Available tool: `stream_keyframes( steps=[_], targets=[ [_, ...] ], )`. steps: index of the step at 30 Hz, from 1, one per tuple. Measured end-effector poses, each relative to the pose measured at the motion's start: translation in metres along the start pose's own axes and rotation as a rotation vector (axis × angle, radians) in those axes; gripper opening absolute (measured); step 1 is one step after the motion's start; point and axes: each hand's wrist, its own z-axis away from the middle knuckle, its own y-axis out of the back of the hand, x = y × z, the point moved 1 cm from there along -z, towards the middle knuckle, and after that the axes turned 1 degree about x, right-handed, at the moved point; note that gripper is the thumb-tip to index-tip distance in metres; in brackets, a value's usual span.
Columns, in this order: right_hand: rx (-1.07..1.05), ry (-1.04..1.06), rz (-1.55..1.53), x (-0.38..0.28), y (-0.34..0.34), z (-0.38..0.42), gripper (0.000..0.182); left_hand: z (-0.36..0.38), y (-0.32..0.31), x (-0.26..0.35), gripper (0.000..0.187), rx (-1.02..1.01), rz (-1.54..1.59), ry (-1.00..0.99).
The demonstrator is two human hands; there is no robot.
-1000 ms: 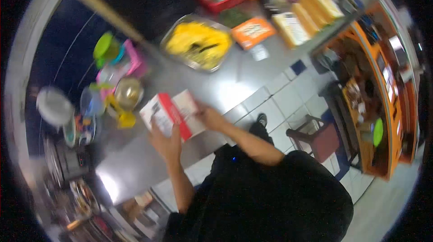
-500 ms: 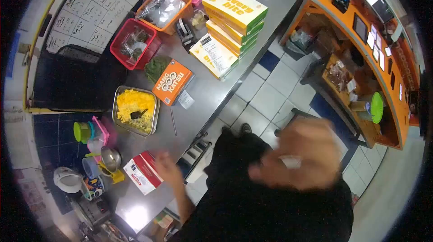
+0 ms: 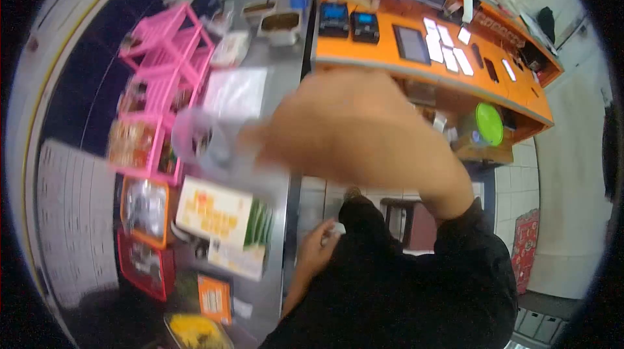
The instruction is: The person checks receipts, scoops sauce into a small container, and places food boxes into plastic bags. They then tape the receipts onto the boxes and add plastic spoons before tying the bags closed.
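Observation:
My right hand (image 3: pixel 338 128) is large and smeared by motion, stretched across the middle of the view. Its fingertips are beside a translucent purplish tub (image 3: pixel 208 141) on the steel counter; whether they touch it or hold anything is unclear. Lower down, my left hand (image 3: pixel 316 247) is closed around a small white item (image 3: pixel 336 229), near my dark clothing. Left of it stands a stack of yellow, white and green boxes (image 3: pixel 224 219). A white sheet (image 3: pixel 237 91) lies on the counter above the tub.
Pink racks (image 3: pixel 162 69) line the counter's left side. An orange basket (image 3: pixel 144 209), a red basket (image 3: pixel 146 264), an orange box (image 3: pixel 214 298) and a tray of yellow food (image 3: pixel 195 331) are lower left. An orange shelf counter (image 3: pixel 383 43) holds devices; a green-lidded container (image 3: pixel 489 125) stands below it.
The view has swung toward the pink racks and orange counter. My right hand has reached toward the purplish tub. The small white item, earlier at my right hand, now shows in my left.

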Motion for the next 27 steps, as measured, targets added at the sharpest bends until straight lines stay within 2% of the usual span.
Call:
stream_keyframes(
  steps=[1,2,3,4,5,6,8,9,10,12,13,15,16,18,19,20,22,23,24,25,26,27],
  targets=[
    [0.236,-0.037,-0.219,0.065,-0.019,0.003,0.026,-0.026,-0.003,0.001,0.044,-0.031,0.042,0.005],
    [0.256,-0.163,-0.195,0.123,-0.024,0.003,0.020,-0.047,-0.005,0.002,0.045,-0.037,0.097,-0.014],
    [0.223,-0.258,-0.304,0.191,-0.028,0.001,0.020,-0.071,-0.007,0.003,0.045,-0.037,0.158,-0.029],
    [0.270,-0.442,-0.433,0.262,-0.041,0.005,0.023,-0.094,-0.010,-0.001,0.044,-0.003,0.229,0.036],
    [0.380,-0.373,-0.325,0.341,-0.050,0.007,0.027,-0.118,-0.014,-0.007,0.043,0.035,0.307,0.104],
    [0.400,-0.457,-0.405,0.409,-0.053,0.006,0.026,-0.139,-0.018,-0.013,0.042,0.147,0.280,0.131],
    [0.476,-0.652,-0.261,0.560,-0.075,0.002,0.021,-0.179,-0.023,-0.037,0.039,0.366,0.316,0.222],
    [0.469,-0.692,-0.131,0.598,-0.071,-0.005,0.020,-0.196,-0.026,-0.045,0.038,0.467,0.372,0.294],
    [0.460,-0.698,-0.094,0.653,-0.079,-0.015,0.020,-0.215,-0.023,-0.029,0.038,0.493,0.374,0.296],
    [0.500,-0.549,-0.150,0.757,-0.103,-0.034,0.015,-0.239,-0.018,0.012,0.036,0.799,0.552,0.358],
    [0.505,-0.532,-0.171,0.789,-0.106,-0.045,0.015,-0.254,-0.018,0.032,0.036,0.826,0.553,0.359],
    [0.120,-0.508,-0.205,0.846,-0.124,-0.064,0.006,-0.283,-0.016,0.066,0.035,0.957,0.680,0.322],
    [0.119,-0.504,-0.226,0.854,-0.123,-0.072,0.006,-0.297,-0.016,0.077,0.035,0.974,0.672,0.332],
    [-0.426,-0.650,-0.130,0.851,-0.118,-0.082,0.009,-0.320,-0.021,0.098,0.036,0.941,0.591,0.332],
    [-0.431,-0.621,-0.121,0.868,-0.127,-0.083,0.017,-0.330,-0.025,0.099,0.036,0.941,0.628,0.329],
    [-0.451,-0.616,-0.132,0.860,-0.124,-0.084,0.017,-0.339,-0.029,0.107,0.036,0.946,0.633,0.351],
    [-0.580,-0.651,-0.053,0.847,-0.114,-0.089,0.030,-0.357,-0.030,0.125,0.035,0.917,0.598,0.329],
    [-0.567,-0.516,-0.011,0.873,-0.132,-0.088,0.032,-0.365,-0.030,0.136,0.034,0.917,0.590,0.385],
    [-0.552,-0.369,0.024,0.904,-0.151,-0.082,0.035,-0.372,-0.030,0.137,0.036,0.896,0.532,0.360],
    [-0.468,-0.352,-0.028,0.922,-0.160,-0.071,0.033,-0.377,-0.031,0.137,0.037,0.889,0.483,0.343],
    [-0.392,-0.323,-0.092,0.931,-0.173,-0.072,0.032,-0.384,-0.030,0.149,0.031,0.900,0.468,0.330],
    [-0.452,-0.271,-0.131,0.922,-0.172,-0.080,0.030,-0.385,-0.033,0.147,0.031,0.898,0.491,0.327]
  ],
)
